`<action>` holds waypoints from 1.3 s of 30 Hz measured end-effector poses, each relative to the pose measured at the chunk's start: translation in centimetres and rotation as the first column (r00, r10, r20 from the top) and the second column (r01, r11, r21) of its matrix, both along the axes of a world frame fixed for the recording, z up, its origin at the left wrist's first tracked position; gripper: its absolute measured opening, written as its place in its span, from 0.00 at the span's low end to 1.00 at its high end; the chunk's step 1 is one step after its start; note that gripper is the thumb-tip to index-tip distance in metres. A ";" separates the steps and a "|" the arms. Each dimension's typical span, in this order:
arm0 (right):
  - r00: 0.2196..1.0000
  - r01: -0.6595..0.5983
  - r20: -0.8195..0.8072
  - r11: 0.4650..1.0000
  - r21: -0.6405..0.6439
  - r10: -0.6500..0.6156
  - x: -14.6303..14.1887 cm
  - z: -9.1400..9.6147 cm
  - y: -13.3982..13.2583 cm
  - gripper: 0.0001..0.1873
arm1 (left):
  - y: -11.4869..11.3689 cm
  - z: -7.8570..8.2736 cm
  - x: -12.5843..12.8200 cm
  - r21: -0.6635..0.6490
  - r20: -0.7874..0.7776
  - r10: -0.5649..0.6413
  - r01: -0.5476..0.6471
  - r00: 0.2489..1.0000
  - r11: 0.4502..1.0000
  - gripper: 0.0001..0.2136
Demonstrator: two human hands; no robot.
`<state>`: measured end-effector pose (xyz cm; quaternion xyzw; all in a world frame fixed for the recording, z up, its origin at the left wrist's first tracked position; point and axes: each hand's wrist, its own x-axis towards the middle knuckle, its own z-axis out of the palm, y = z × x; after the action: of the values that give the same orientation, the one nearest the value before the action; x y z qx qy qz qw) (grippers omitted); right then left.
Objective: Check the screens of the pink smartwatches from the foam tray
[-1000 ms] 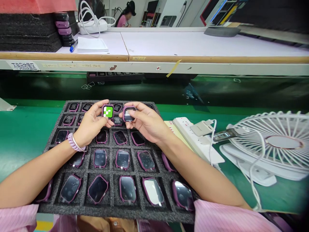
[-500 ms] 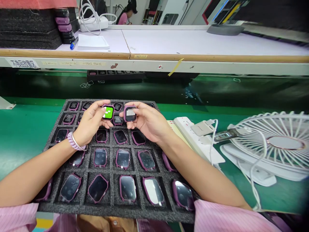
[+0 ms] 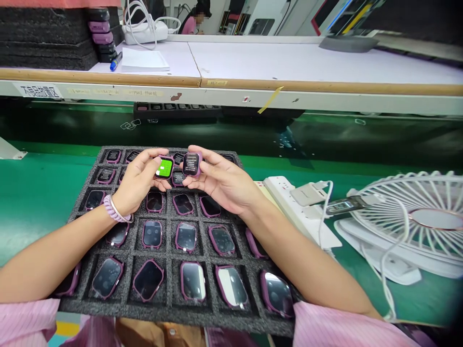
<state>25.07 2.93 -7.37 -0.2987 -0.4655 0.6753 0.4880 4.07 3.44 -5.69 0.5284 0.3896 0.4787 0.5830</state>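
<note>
We grip the green-screen watch (image 3: 165, 168) in our left hand (image 3: 134, 181) and the text-screen watch (image 3: 191, 164) in our right hand (image 3: 228, 179), above the foam tray's (image 3: 171, 279) far half. A power strip (image 3: 282, 189) lies right, on the green surface (image 3: 47, 193).

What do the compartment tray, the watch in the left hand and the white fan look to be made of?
Tray: probably dense matte foam, given its speckled, grainy walls.
Watch in the left hand: purple case, plastic or coated metal, unclear; dark-bordered lit screen, likely glass.
Fan: likely moulded plastic, smooth, with thin ribs.
</note>
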 end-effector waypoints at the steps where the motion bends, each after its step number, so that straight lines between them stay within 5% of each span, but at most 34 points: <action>1: 1.000 -0.004 0.011 1.000 0.009 0.004 0.0 0.0 -0.1 0.28 | 0.0 -0.1 0.0 0.007 -0.004 -0.001 0.001 1.000 1.000 0.11; 11: 0.999 0.051 0.006 0.997 0.053 -0.051 0.0 0.2 -0.2 0.30 | -0.2 0.0 0.0 -0.017 0.036 -0.044 0.045 0.998 0.999 0.29; 18: 0.998 0.046 0.030 0.997 0.057 -0.048 0.0 0.2 -0.2 0.28 | -0.2 0.0 0.1 0.018 -0.017 -0.030 0.031 0.999 0.999 0.21; 28: 0.998 0.061 0.002 0.995 0.074 -0.061 0.1 0.2 -0.2 0.28 | -0.1 0.0 -0.1 -0.039 0.082 -0.053 0.056 0.995 0.998 0.25; 39: 1.000 0.001 -0.029 1.000 0.001 -0.001 -0.1 0.5 -0.3 0.27 | -0.1 -0.1 0.0 0.011 0.017 -0.037 0.037 0.999 0.999 0.20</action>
<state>25.01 2.67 -6.85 -0.2889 -0.4586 0.6791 0.4950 4.07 3.34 -5.78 0.5345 0.3720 0.4743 0.5924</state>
